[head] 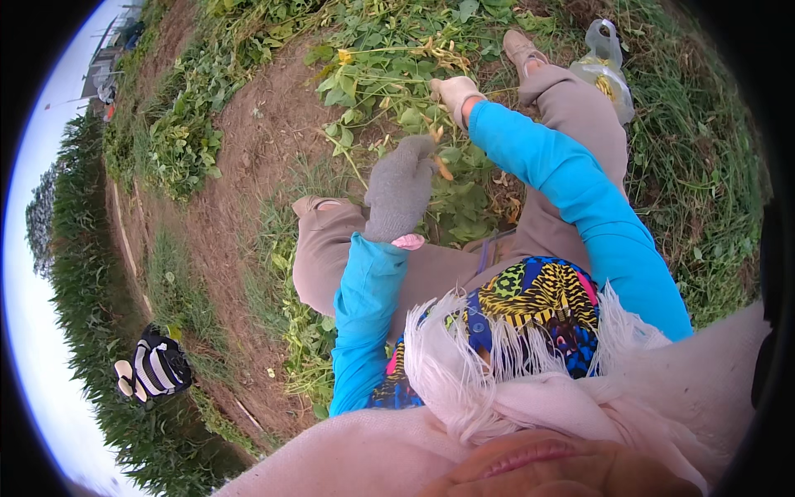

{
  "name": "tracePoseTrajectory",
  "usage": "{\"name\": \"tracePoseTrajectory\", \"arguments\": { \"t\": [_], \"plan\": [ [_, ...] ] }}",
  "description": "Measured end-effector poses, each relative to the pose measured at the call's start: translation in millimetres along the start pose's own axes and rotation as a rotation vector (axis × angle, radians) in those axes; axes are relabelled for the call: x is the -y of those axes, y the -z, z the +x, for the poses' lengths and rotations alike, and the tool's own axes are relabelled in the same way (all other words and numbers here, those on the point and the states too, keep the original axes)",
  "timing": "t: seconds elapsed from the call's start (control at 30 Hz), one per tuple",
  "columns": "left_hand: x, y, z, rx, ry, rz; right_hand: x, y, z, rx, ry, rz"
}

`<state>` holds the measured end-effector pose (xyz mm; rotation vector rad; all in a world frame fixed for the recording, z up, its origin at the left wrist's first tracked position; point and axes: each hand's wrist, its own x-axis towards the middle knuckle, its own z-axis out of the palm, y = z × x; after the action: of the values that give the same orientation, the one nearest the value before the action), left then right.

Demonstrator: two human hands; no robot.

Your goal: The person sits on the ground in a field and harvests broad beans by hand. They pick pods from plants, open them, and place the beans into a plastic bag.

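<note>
My left hand [402, 186], in a grey knit glove, has curled fingers beside dry tan pods [443, 168]; whether it grips them is unclear. Farther forward and to the right, my right hand [456, 96], in a cream glove, is closed on a thin green stem of a bean plant [397, 81]. Green and yellowing leaves lie around that hand, and a cluster of yellow-brown pods [450, 57] is just beyond it. Leafy bean plants [463, 199] also lie between my legs, to the right of the grey glove.
A clear plastic bag [624, 102] with yellowish pods stands beside my right leg. Cut vines [186, 118] lie on bare soil [267, 118] at the left. A black-and-white striped bag [155, 369] and pale sandals [126, 376] are near tall crops [93, 248]. Grass [689, 205] covers the right.
</note>
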<state>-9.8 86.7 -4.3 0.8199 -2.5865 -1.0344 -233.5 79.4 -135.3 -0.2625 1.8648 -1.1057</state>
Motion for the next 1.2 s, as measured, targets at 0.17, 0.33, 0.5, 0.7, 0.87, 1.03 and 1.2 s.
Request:
{"name": "tracePoseTrajectory", "arguments": {
  "t": [0.17,0.33,0.5,0.7,0.87,1.03,1.2],
  "plan": [
    [-15.3,3.6,-1.4,0.095,0.093,-0.253,6.6,65.5,46.9,-0.227,-0.110,0.052],
    [-0.4,61.6,6.2,0.165,0.439,-0.564,45.2,41.0,-19.6,0.155,0.201,0.768],
    [-3.5,83.8,0.8,0.271,0.320,-0.684,70.4,54.8,-79.1,0.563,0.083,0.729],
    [17.1,89.4,-5.4,0.257,0.207,-0.712,64.9,42.2,-113.8,0.867,0.373,0.002],
    [9.1,78.6,-3.6,0.134,0.271,-0.778,64.0,20.2,-124.0,0.750,0.868,-0.427],
    [-0.5,74.5,7.5,0.101,0.466,-0.752,56.9,18.8,-107.1,0.400,0.406,-0.001],
    [-12.5,44.7,12.0,-0.040,0.418,-0.764,53.3,39.5,-41.3,0.033,0.332,0.547]
  ]
}}
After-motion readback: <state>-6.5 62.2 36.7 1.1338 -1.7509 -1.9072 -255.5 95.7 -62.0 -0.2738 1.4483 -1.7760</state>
